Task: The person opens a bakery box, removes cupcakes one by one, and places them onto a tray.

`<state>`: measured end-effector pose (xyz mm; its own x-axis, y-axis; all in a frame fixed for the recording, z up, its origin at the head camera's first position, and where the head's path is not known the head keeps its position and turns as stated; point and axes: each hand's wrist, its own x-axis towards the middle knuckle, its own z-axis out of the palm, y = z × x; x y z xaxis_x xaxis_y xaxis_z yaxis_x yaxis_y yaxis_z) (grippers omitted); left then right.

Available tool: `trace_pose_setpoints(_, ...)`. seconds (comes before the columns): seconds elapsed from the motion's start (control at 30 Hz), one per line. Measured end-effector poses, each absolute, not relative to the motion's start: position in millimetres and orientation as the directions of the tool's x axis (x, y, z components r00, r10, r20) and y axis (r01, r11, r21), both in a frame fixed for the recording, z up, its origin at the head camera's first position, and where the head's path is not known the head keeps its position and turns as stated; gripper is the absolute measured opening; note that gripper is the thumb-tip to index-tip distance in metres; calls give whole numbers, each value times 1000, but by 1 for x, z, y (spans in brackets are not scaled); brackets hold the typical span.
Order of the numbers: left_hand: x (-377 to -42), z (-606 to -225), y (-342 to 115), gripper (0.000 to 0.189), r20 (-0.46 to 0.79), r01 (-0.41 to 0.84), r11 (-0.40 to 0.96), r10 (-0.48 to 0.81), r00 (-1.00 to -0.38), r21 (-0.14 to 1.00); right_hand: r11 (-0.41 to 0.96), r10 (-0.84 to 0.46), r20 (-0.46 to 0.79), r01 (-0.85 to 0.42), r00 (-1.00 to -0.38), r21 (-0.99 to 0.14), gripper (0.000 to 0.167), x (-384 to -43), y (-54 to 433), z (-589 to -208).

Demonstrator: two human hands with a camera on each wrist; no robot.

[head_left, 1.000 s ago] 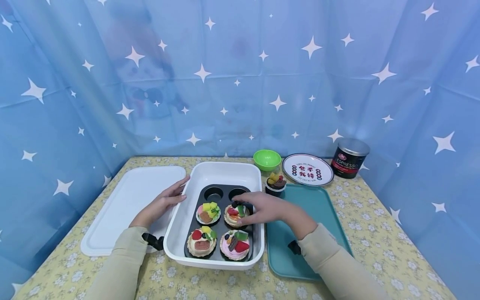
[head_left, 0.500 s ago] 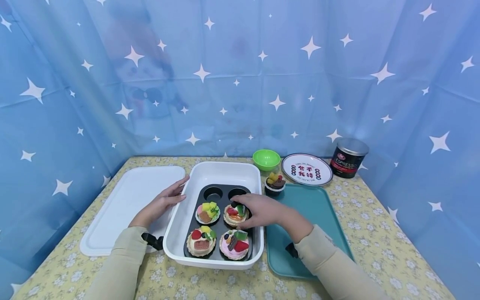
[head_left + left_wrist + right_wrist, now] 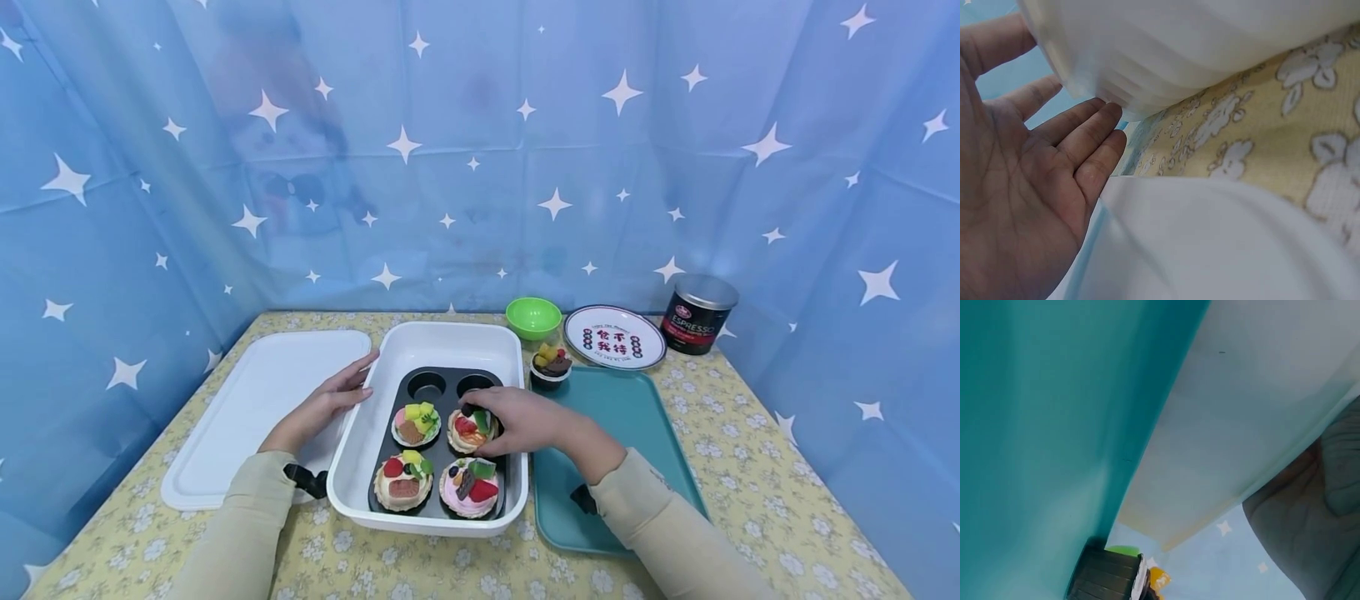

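My left hand [image 3: 318, 410] rests its extended fingers against the left side of a deep white bin [image 3: 360, 442]; in the left wrist view the palm is bare. Inside the bin lies a dark muffin pan [image 3: 438, 462]. My right hand [image 3: 528, 421] reaches over the bin's right rim and holds a fruit tart [image 3: 461, 440] by its edges in the pan's middle right cup. Beside it sits a yellow-topped tart [image 3: 416, 425]. A cream tart [image 3: 402, 493] and a pink tart [image 3: 468, 504] fill the front cups. The right wrist view hides the right fingertips.
Left of the bin lies a white lid-like tray [image 3: 225, 417]; a teal tray [image 3: 622, 467] is on its right. A chocolate cupcake [image 3: 550, 377], green bowl [image 3: 533, 317], white plate [image 3: 614, 323] and espresso can [image 3: 697, 317] stand behind the teal tray.
The fruit tart's toppings have turned slightly under my right fingers, showing the red and orange pieces at a different angle. My left hand stays where it was.
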<state>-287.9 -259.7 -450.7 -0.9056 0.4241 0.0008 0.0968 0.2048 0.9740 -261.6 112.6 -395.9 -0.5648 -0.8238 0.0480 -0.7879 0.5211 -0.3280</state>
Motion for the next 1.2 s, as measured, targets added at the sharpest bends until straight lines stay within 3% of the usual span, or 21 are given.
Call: trace_pose_setpoints(1.2,-288,-452,-259,72,14,117,215,429,-903,970,412,-862,148,-841,-484,-349,78,-262,116,-396)
